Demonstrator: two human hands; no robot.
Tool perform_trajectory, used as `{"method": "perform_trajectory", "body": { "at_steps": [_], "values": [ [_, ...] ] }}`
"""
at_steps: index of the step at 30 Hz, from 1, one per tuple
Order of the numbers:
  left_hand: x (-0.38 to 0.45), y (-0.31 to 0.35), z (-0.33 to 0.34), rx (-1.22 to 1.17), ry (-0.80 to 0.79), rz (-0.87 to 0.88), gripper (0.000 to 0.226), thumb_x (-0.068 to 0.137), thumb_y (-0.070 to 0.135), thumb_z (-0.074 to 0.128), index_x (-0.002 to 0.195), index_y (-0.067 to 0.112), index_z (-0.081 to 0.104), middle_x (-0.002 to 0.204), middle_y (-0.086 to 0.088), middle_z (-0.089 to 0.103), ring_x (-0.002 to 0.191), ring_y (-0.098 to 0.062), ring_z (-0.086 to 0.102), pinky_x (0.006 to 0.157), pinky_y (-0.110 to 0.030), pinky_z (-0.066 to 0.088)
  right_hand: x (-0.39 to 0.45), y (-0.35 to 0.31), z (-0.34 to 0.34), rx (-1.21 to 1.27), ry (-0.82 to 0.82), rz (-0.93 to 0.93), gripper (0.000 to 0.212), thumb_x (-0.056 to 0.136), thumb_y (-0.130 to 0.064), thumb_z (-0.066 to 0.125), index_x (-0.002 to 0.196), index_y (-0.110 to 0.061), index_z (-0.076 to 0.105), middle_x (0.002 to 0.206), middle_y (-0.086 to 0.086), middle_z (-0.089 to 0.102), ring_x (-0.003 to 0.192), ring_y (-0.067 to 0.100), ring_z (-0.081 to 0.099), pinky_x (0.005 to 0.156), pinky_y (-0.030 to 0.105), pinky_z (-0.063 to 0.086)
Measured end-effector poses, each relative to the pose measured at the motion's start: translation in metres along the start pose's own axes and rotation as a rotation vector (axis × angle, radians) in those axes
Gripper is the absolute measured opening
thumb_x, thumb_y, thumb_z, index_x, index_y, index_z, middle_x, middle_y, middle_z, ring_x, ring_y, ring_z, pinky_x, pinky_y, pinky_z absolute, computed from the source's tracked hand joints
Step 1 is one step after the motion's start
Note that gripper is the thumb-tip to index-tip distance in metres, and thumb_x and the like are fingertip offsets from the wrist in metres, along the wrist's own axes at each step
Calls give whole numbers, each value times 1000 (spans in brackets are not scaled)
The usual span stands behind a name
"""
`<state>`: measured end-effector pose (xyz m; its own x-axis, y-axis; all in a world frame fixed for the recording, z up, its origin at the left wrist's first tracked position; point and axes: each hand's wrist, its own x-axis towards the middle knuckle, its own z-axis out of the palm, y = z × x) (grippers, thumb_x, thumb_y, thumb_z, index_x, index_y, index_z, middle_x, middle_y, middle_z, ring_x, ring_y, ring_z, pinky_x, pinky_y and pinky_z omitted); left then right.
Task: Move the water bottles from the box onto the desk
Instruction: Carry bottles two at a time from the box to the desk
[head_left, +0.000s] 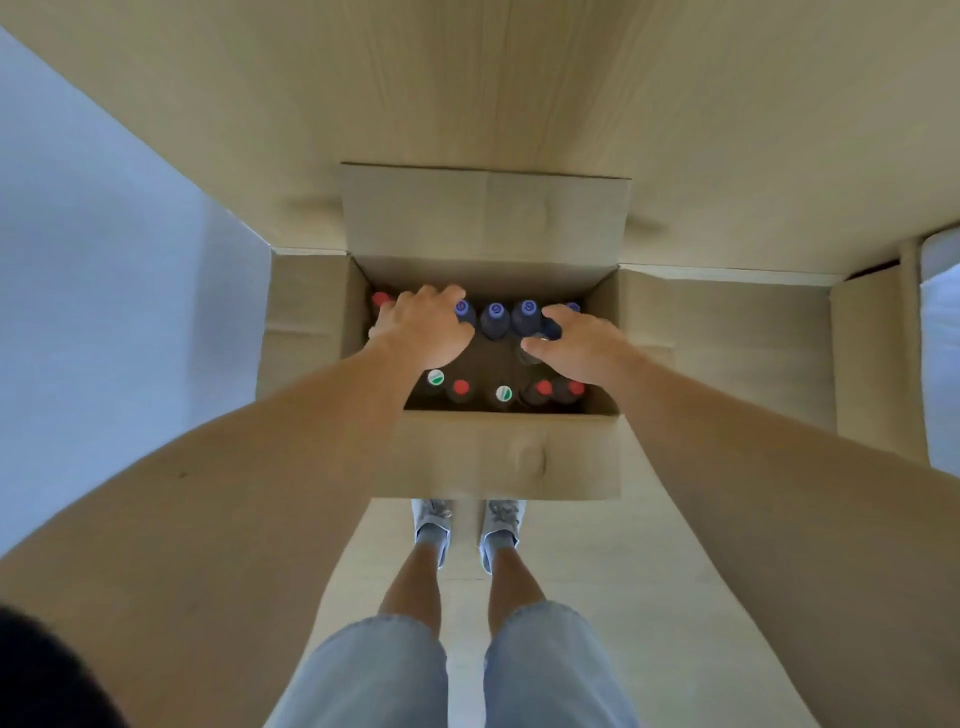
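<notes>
An open cardboard box stands on the floor below the light wooden desk. Inside stand several dark water bottles. A far row has blue caps and a red cap. A near row has red caps and green-and-white caps. My left hand reaches into the far left of the box, its fingers curled down over a bottle hidden beneath it. My right hand is at the far right, with fingers and thumb curled round the neck of a blue-capped bottle.
The box flaps lie open on all sides, the far flap leaning against the desk. A white wall is to the left. My legs and shoes stand just behind the box on the pale floor.
</notes>
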<state>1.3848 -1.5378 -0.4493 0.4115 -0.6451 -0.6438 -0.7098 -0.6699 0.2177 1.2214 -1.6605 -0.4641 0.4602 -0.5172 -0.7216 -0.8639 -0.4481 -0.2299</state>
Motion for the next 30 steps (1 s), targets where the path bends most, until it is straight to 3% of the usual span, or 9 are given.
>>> {"method": "perform_trajectory", "body": {
  "at_steps": [15, 22, 30],
  "values": [
    [155, -82, 158, -29, -123, -83, 58, 97, 41, 52, 150, 25, 36, 145, -14, 45, 131, -39, 45, 106, -50, 39, 159, 62, 134, 121, 48, 132, 74, 89, -60, 58, 152, -32, 30, 148, 10, 46, 133, 36, 45, 99, 42, 43],
    [208, -106, 204, -73, -82, -97, 71, 95, 21, 60, 157, 26, 26, 155, -12, 37, 139, -35, 40, 112, -49, 38, 219, 79, 157, 5, 83, 66, 81, 90, -33, 69, 156, -26, 23, 154, 11, 36, 139, 34, 39, 107, 42, 39],
    [240, -129, 240, -76, 71, -37, 71, 85, 2, 70, 149, 16, 42, 144, -14, 50, 133, -35, 47, 110, -47, 41, 264, 100, 182, -132, 99, -51, 81, 81, 1, 71, 151, -19, 36, 146, 15, 45, 133, 36, 45, 104, 42, 42]
  ]
}}
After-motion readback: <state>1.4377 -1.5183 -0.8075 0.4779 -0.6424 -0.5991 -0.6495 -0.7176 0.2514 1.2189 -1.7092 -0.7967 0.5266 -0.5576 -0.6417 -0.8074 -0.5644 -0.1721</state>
